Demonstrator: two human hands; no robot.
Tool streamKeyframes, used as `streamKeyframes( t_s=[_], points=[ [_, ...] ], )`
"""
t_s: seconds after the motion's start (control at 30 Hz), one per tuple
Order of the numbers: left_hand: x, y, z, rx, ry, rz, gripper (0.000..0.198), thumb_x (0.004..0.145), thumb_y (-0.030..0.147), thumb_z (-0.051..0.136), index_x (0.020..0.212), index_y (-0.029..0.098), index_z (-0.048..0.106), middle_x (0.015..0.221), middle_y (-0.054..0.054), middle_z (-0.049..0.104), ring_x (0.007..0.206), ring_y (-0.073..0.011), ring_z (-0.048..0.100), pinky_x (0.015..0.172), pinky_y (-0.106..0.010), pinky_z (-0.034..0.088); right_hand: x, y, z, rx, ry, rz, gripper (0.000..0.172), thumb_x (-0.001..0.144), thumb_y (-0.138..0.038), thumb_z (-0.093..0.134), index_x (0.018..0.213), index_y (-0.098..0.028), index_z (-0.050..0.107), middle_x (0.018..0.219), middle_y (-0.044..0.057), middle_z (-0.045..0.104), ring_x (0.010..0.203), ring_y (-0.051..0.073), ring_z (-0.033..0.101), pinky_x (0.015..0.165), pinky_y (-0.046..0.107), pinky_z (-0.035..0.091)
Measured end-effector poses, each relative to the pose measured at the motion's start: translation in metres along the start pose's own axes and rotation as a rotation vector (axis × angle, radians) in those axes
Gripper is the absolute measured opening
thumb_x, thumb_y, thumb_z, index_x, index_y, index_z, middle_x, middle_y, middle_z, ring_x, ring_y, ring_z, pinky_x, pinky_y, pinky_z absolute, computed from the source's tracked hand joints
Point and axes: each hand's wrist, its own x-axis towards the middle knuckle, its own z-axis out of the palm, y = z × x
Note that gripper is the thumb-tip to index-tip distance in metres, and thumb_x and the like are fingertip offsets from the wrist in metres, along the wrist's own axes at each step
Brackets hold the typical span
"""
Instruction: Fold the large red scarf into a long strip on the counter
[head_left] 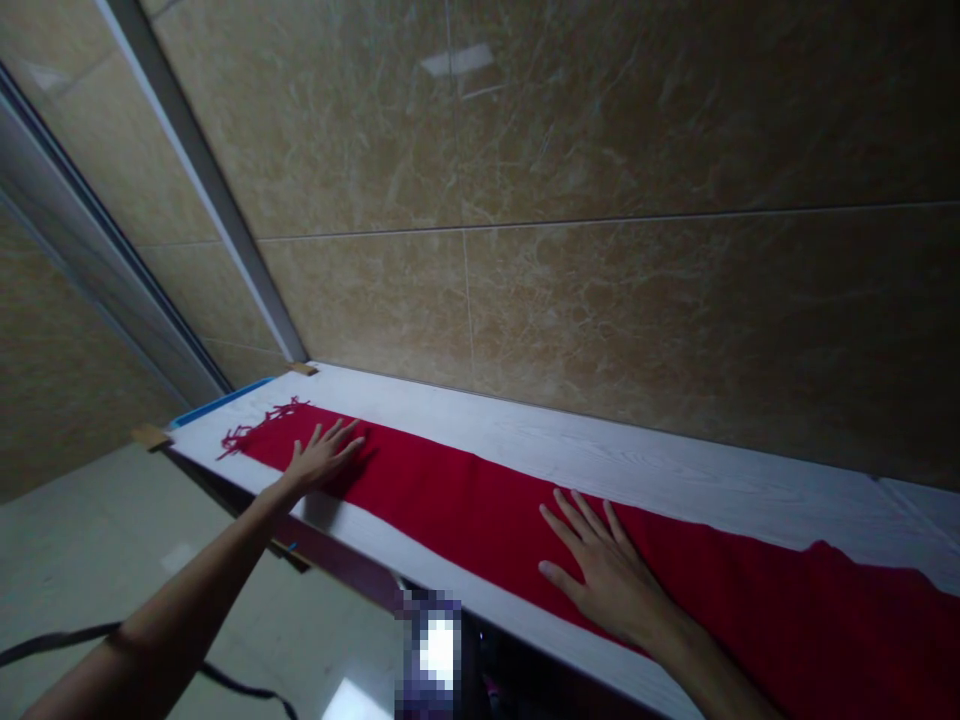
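A long red scarf [450, 497] lies spread along a narrow white table [420, 405], with a tasselled fringe at its far left end. My left hand [324, 455] rests on the scarf near that fringed end, fingers spread. Farther right, my right hand [600, 565] lies on the cloth with its fingers apart. Neither hand grips anything. Small ripples show in the fabric by the right edge, where the scarf runs out of view.
Behind the table rises a tan marbled tile wall [585, 300]. Brown corner guards [152, 437] and a blue strip [217, 402] mark the table's left end. A dark strap [240, 686] hangs at lower left, above the pale floor [90, 540]. A pixelated patch covers something below the front edge.
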Motion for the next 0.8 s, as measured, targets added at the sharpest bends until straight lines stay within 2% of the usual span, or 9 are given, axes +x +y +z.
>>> streamKeyframes(
  t_s=[0.13, 0.33, 0.43, 0.53, 0.63, 0.7, 0.8],
  points=[
    [-0.001, -0.017, 0.006, 0.069, -0.087, -0.036, 0.069, 0.102, 0.06, 0.034, 0.164, 0.031, 0.036, 0.172, -0.008, 0.025, 0.157, -0.0475, 0.017, 0.117, -0.08, 0.02, -0.008, 0.016, 0.005, -0.025, 0.03, -0.016, 0.073, 0.102, -0.069, 0.041, 0.163, -0.029, 0.034, 0.171, 0.006, 0.025, 0.161, 0.032, 0.014, 0.128, 0.067, 0.008],
    [-0.012, -0.026, 0.007, 0.114, -0.1, -0.014, 0.069, 0.104, 0.058, 0.029, 0.167, 0.029, 0.029, 0.173, -0.007, 0.023, 0.159, -0.0428, 0.016, 0.118, -0.078, 0.023, -0.019, 0.043, 0.011, -0.042, 0.046, -0.045, 0.072, 0.101, -0.071, 0.042, 0.162, -0.033, 0.034, 0.169, 0.005, 0.03, 0.159, 0.032, 0.021, 0.128, 0.067, 0.013],
    [-0.017, -0.03, 0.001, 0.133, -0.129, 0.003, 0.069, 0.103, 0.058, 0.031, 0.166, 0.028, 0.031, 0.173, -0.008, 0.024, 0.159, -0.0416, 0.02, 0.118, -0.076, 0.026, -0.021, 0.056, 0.012, -0.04, 0.053, -0.06, 0.072, 0.099, -0.071, 0.046, 0.162, -0.036, 0.034, 0.168, 0.002, 0.031, 0.158, 0.034, 0.025, 0.127, 0.068, 0.017],
    [-0.017, -0.027, -0.008, 0.164, -0.13, -0.012, 0.068, 0.103, 0.059, 0.036, 0.163, 0.027, 0.039, 0.171, -0.01, 0.029, 0.157, -0.0447, 0.024, 0.117, -0.077, 0.026, -0.016, 0.058, 0.014, -0.019, 0.095, -0.066, 0.069, 0.099, -0.068, 0.049, 0.16, -0.04, 0.037, 0.167, 0.0, 0.035, 0.156, 0.037, 0.029, 0.126, 0.069, 0.022],
    [-0.015, -0.002, -0.01, 0.157, -0.055, 0.055, 0.064, 0.104, 0.056, 0.037, 0.161, 0.027, 0.043, 0.172, -0.01, 0.03, 0.158, -0.0455, 0.018, 0.119, -0.077, 0.022, 0.004, 0.035, 0.015, 0.005, 0.191, -0.05, 0.064, 0.101, -0.062, 0.047, 0.16, -0.039, 0.039, 0.167, 0.002, 0.035, 0.155, 0.037, 0.029, 0.127, 0.068, 0.023],
    [-0.017, 0.028, -0.003, 0.112, -0.022, 0.176, 0.062, 0.105, 0.055, 0.037, 0.161, 0.029, 0.042, 0.173, -0.007, 0.027, 0.159, -0.0446, 0.014, 0.121, -0.076, 0.02, 0.026, 0.003, 0.013, 0.016, 0.234, -0.025, 0.065, 0.102, -0.061, 0.045, 0.161, -0.036, 0.039, 0.169, 0.004, 0.029, 0.157, 0.036, 0.027, 0.127, 0.066, 0.02],
    [-0.025, 0.08, 0.014, 0.034, -0.044, 0.426, 0.061, 0.106, 0.058, 0.038, 0.162, 0.036, 0.039, 0.173, -0.002, 0.024, 0.161, -0.0415, 0.009, 0.125, -0.071, 0.014, 0.059, -0.048, 0.009, 0.022, 0.18, 0.035, 0.065, 0.105, -0.059, 0.041, 0.162, -0.028, 0.039, 0.171, 0.006, 0.021, 0.159, 0.035, 0.019, 0.128, 0.066, 0.013]
  ],
)
